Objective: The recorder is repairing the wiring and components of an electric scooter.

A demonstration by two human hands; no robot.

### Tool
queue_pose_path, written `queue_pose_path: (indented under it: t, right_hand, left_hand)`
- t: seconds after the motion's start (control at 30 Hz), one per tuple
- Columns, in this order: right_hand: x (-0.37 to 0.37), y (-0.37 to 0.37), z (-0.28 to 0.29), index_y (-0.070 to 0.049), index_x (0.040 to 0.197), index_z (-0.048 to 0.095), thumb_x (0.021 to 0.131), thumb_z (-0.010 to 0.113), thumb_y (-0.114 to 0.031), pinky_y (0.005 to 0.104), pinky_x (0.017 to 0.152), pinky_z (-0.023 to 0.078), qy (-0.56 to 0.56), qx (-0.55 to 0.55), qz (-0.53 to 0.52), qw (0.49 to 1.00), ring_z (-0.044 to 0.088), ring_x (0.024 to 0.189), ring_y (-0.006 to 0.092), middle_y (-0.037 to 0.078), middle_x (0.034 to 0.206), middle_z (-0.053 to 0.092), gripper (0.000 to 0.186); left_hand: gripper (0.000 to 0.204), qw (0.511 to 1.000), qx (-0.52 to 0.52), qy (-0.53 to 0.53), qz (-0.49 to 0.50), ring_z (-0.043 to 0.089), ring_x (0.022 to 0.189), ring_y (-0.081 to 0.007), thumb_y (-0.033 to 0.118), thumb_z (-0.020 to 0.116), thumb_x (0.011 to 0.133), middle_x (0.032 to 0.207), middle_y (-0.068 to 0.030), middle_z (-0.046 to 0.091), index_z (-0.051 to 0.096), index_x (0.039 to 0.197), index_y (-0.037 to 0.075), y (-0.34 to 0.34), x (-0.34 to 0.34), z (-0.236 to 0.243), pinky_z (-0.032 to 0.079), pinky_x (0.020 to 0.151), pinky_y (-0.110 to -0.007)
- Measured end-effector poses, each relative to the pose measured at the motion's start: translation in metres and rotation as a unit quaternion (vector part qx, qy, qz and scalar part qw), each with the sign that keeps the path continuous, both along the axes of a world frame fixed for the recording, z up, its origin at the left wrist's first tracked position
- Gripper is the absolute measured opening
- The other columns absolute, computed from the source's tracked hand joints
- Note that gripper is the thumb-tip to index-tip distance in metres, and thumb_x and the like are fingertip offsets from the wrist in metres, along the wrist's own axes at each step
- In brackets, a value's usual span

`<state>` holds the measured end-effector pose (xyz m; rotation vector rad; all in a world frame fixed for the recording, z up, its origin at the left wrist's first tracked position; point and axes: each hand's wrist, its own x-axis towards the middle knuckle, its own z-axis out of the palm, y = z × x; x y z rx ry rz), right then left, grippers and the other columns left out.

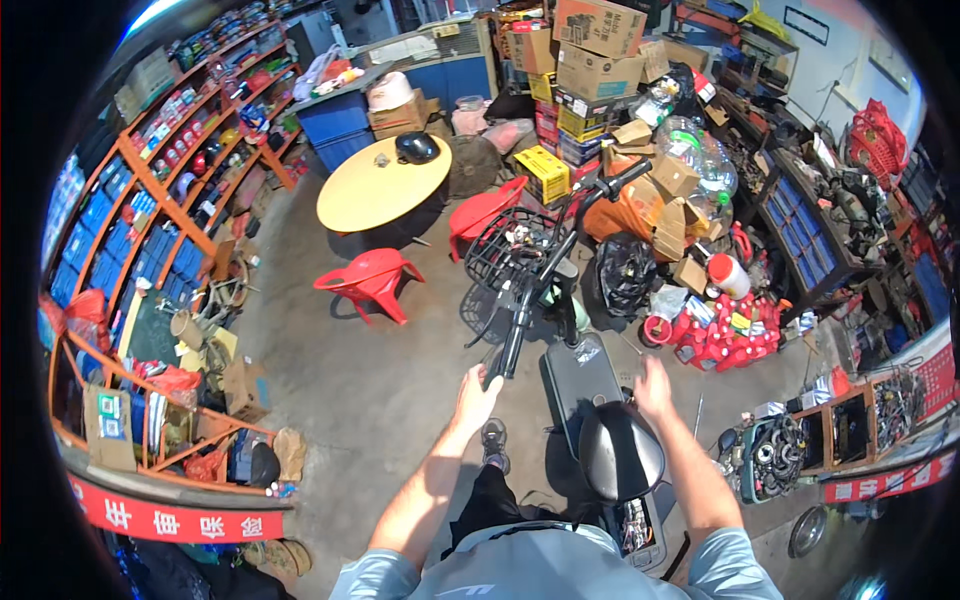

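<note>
An electric scooter stands in front of me, its front wheel and black wire basket (498, 245) pointing away. My left hand (477, 398) is closed around the black left handlebar grip (511, 352). Over the scooter's right side, my right hand (652, 388) hangs in the air with fingers partly spread; nothing shows in it. Below and left of that hand is the black seat (622, 455). The flat grey footboard (583, 385) lies ahead of the seat. Behind the seat, an uncovered compartment (637, 528) shows wires. The other handlebar grip (630, 177) points far right.
Two red plastic chairs, one nearer (374, 282), stand by a round yellow table (385, 185) bearing a black helmet (417, 149). Orange shelves (165, 200) line the left. Cardboard boxes (600, 72), bags and a red pile (728, 330) crowd the right. Parts trays (775, 455) sit at lower right.
</note>
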<state>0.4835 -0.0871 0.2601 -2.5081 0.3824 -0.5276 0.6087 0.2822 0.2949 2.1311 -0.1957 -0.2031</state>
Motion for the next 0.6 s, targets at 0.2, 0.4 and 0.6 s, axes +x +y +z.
queue_pose_path:
  t: [0.2, 0.4, 0.6]
  right_hand:
    - [0.171, -0.034, 0.174, -0.003, 0.124, 0.053, 0.075, 0.062, 0.002, 0.05, 0.1, 0.044, 0.034, -0.187, -0.039, 0.981, 0.053, 0.114, 0.0423, 0.023, 0.118, 0.056, 0.05]
    - [0.309, -0.106, 0.213, -0.013, 0.148, 0.041, 0.074, 0.064, -0.001, 0.0479, 0.119, 0.026, 0.113, -0.412, -0.018, 0.904, 0.033, 0.144, 0.0312, 0.012, 0.151, 0.042, 0.078]
    - [0.356, -0.11, 0.193, -0.012, 0.13, 0.054, 0.079, 0.057, -0.001, 0.0501, 0.119, 0.025, 0.146, -0.424, 0.03, 0.893, 0.038, 0.14, 0.0319, 0.011, 0.136, 0.053, 0.052]
  left_hand:
    - [0.059, 0.968, -0.082, 0.19, -0.144, 0.067, 0.087, -0.0169, 0.025, 0.071, 0.09, 0.103, -0.0113, 0.064, 0.045, 0.134, -0.004, -0.05, 0.058, 0.009, 0.055, 0.077, -0.033]
    - [0.027, 0.937, -0.184, 0.269, -0.128, 0.058, 0.051, -0.0112, 0.016, 0.069, 0.09, 0.074, -0.0025, 0.057, 0.053, 0.108, 0.004, -0.057, 0.047, -0.002, 0.049, 0.048, -0.028]
    - [0.042, 0.956, -0.16, 0.194, -0.154, 0.056, 0.051, -0.0096, 0.014, 0.069, 0.091, 0.072, -0.0015, 0.056, 0.048, 0.127, 0.006, -0.049, 0.058, -0.012, 0.049, 0.047, -0.029]
